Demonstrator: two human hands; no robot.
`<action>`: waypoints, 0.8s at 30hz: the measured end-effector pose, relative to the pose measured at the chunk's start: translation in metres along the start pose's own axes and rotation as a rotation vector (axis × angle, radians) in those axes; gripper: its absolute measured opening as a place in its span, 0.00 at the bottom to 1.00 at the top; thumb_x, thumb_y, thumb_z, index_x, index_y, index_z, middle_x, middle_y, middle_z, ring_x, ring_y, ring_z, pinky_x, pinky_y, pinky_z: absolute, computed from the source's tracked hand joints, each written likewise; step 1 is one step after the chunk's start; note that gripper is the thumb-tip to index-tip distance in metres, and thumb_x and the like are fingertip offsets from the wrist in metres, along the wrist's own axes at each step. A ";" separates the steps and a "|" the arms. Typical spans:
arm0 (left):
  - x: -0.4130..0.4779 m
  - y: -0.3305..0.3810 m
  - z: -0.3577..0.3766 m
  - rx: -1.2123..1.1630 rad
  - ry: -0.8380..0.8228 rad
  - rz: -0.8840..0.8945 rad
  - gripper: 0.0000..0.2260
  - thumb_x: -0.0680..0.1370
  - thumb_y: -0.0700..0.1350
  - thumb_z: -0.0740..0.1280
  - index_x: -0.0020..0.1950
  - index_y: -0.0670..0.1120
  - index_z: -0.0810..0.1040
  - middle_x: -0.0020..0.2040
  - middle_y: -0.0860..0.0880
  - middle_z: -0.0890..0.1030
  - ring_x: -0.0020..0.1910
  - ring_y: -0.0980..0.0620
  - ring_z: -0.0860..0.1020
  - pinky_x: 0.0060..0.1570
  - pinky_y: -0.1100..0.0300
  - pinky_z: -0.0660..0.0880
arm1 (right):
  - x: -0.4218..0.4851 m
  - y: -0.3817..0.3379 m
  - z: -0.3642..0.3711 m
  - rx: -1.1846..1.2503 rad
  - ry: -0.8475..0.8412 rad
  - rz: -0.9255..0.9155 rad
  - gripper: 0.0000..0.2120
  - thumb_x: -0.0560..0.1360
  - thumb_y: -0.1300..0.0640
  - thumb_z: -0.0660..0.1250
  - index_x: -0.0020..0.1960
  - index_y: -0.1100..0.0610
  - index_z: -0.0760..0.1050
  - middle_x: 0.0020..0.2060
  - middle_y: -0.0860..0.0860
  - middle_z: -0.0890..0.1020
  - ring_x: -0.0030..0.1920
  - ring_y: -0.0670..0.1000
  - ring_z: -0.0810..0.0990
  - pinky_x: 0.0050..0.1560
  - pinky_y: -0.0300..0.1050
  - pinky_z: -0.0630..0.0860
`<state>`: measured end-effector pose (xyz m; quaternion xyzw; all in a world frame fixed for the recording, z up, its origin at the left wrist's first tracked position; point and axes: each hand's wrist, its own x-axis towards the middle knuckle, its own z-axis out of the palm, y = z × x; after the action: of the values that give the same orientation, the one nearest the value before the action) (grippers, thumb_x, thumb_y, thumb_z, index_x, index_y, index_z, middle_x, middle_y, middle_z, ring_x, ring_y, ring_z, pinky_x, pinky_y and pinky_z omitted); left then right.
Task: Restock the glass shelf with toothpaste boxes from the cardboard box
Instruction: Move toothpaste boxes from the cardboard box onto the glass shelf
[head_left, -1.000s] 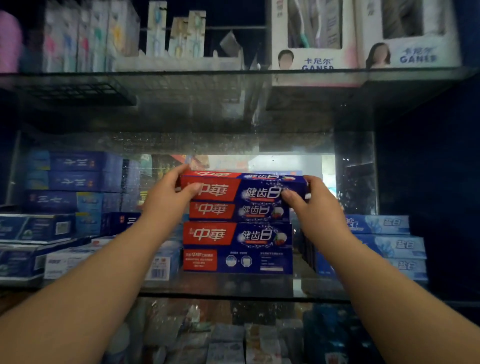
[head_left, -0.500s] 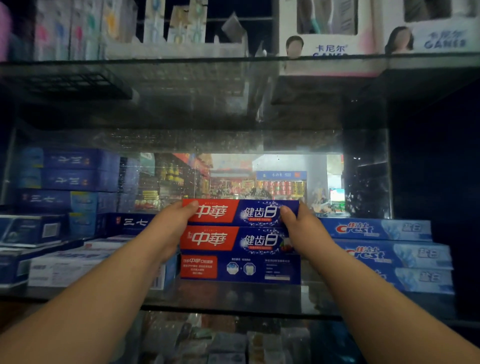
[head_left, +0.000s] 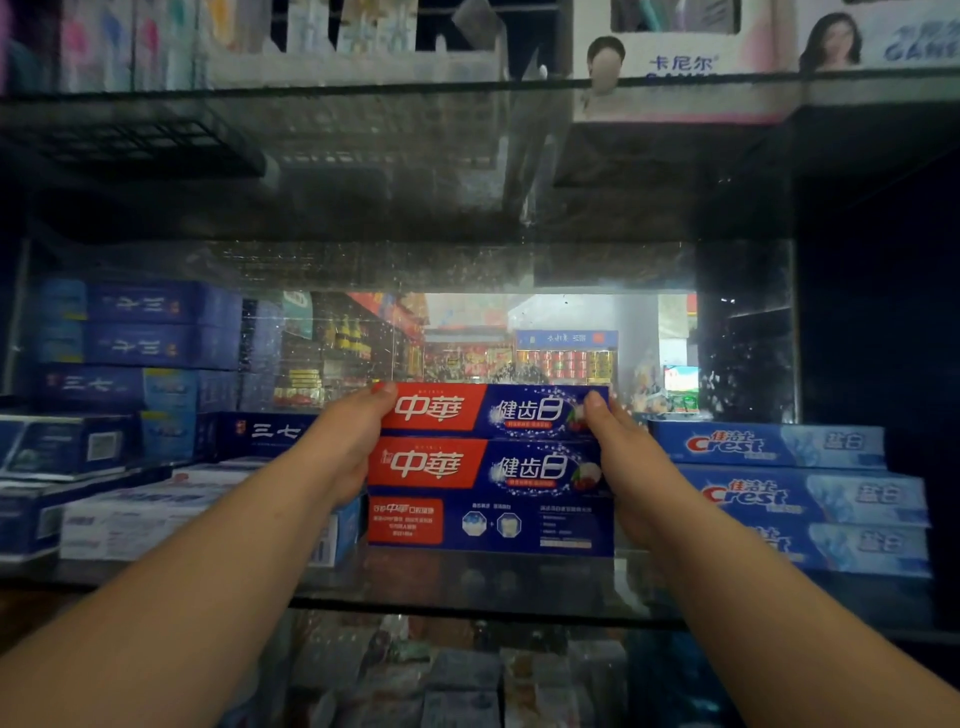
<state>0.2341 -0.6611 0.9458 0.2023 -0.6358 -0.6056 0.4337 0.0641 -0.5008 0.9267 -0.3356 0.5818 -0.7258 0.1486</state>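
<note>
A stack of red-and-blue toothpaste boxes (head_left: 488, 467) stands on the glass shelf (head_left: 467, 587) in the middle of the head view. My left hand (head_left: 348, 447) grips the stack's left end, thumb on the top box's front. My right hand (head_left: 618, 457) grips the right end the same way. The stack's bottom box rests on the glass. The cardboard box is out of view.
Blue Crest boxes (head_left: 779, 483) are stacked right of my hands. Dark blue boxes (head_left: 140, 343) and white boxes (head_left: 171, 509) fill the shelf's left. An upper glass shelf (head_left: 363, 93) carries toothbrush packs. More goods lie under the shelf.
The stack in my hands came down from mid-air onto the glass shelf. Both hands stay on its ends. The view drew a little closer.
</note>
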 end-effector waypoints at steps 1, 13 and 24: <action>0.001 -0.003 -0.002 0.010 0.021 0.024 0.20 0.80 0.54 0.60 0.70 0.48 0.67 0.57 0.43 0.81 0.50 0.41 0.82 0.52 0.40 0.78 | 0.000 0.001 -0.001 0.001 -0.001 -0.001 0.31 0.76 0.37 0.60 0.74 0.48 0.58 0.57 0.54 0.81 0.49 0.58 0.84 0.42 0.55 0.83; -0.022 -0.031 0.010 1.743 0.004 0.813 0.56 0.67 0.70 0.65 0.69 0.54 0.22 0.74 0.47 0.25 0.72 0.46 0.25 0.70 0.35 0.34 | -0.033 0.010 -0.018 -0.570 -0.126 0.065 0.24 0.71 0.52 0.74 0.64 0.50 0.70 0.56 0.50 0.81 0.55 0.53 0.80 0.62 0.55 0.74; -0.004 0.003 0.022 1.762 -0.104 0.895 0.53 0.67 0.71 0.64 0.77 0.51 0.35 0.78 0.49 0.48 0.77 0.48 0.51 0.74 0.39 0.45 | -0.053 0.006 -0.019 -0.967 -0.036 0.000 0.21 0.75 0.52 0.70 0.65 0.54 0.68 0.62 0.52 0.78 0.59 0.53 0.77 0.51 0.44 0.72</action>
<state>0.2200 -0.6443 0.9492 0.1669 -0.8952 0.2959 0.2885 0.0893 -0.4562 0.9025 -0.3789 0.8499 -0.3660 -0.0144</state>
